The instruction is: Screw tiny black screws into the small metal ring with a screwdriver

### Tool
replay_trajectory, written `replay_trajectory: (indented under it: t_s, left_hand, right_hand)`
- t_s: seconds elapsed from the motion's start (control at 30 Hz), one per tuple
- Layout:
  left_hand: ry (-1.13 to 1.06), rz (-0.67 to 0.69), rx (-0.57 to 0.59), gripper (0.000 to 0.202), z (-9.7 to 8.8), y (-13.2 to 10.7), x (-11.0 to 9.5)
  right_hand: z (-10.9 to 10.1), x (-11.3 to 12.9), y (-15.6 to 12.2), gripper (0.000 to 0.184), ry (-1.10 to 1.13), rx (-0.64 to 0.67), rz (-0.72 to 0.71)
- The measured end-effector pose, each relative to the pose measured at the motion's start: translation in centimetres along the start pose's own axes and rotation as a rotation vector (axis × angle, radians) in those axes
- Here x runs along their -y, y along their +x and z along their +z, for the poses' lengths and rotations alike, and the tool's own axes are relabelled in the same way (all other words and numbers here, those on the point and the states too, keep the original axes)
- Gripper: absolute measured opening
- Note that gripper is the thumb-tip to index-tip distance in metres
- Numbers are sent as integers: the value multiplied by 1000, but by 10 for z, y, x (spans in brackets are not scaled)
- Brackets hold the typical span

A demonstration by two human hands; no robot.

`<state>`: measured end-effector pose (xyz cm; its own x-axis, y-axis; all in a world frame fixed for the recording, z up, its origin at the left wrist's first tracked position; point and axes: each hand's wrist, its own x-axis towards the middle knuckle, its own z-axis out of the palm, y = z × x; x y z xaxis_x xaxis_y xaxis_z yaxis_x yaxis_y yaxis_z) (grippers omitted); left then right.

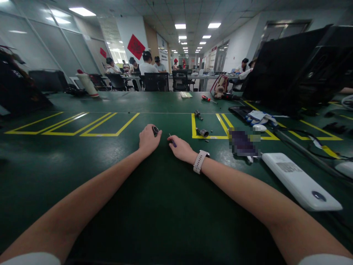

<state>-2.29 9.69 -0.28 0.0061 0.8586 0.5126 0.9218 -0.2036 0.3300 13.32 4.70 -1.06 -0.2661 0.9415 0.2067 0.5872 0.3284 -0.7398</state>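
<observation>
Your left hand (148,140) rests on the green mat (154,206), fingers curled shut around a small dark ring (155,130) held at the fingertips, its open face turned toward your right hand. Your right hand (182,149) pinches a small screwdriver (172,140) by its purple handle. The tool's long axis runs away from you and slightly left, and its thin tip points up toward the ring, just short of it. Both sit near the middle of the mat, between your hands. A white watch (199,161) is on your right wrist. Further right, two metal cylinders (203,132) lie by the yellow tape lines (193,127), well apart from your hands. A white device (300,182) lies beside your right forearm.
</observation>
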Motion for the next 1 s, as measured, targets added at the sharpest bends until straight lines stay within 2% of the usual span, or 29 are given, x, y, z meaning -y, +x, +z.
replay_trajectory:
  t_s: [0.1, 0.2, 0.3, 0.4, 0.5, 0.6, 0.7, 0.8, 0.87, 0.93, 1.0]
  left_hand:
    - [-12, -33, -155, 29, -3, -1, 2]
    - [-21, -6, -264, 29, -8, -3, 5]
    - [-51, 73, -320, 28, -15, -6, 6]
    - [-92, 164, -320, 28, -25, -14, -1]
    - [-171, 231, -268, 28, -40, -29, -15]
    - [-261, 284, -156, 28, -58, -49, -33]
    - [-311, 337, -42, 28, -80, -68, -48]
    - [-347, 350, 50, 29, -103, -84, -58]
    - [-380, 322, 124, 28, -116, -92, -64]
    - [-439, 268, 158, 26, -126, -98, -69]
    - [-575, 186, 228, 26, -130, -102, -73]
  right_hand:
    - [0, 8, -4, 25, -41, 94, -75]
    - [-2, 16, -20, 24, -77, 186, -197]
    - [-10, 22, -50, 22, -254, 279, -494]
    - [-23, 23, -84, 26, -329, 366, -673]
    - [-39, 23, -115, 30, -393, 464, -731]
    - [-50, 24, -137, 29, -430, 534, -743]
    - [-57, 24, -148, 30, -401, 526, -714]
    - [-63, 21, -149, 31, -224, 404, -591]
    - [-67, 17, -147, 30, -57, 229, -406]
    - [-69, 15, -143, 29, 161, 62, -158]
    - [-66, 15, -139, 29, 442, -16, 64]
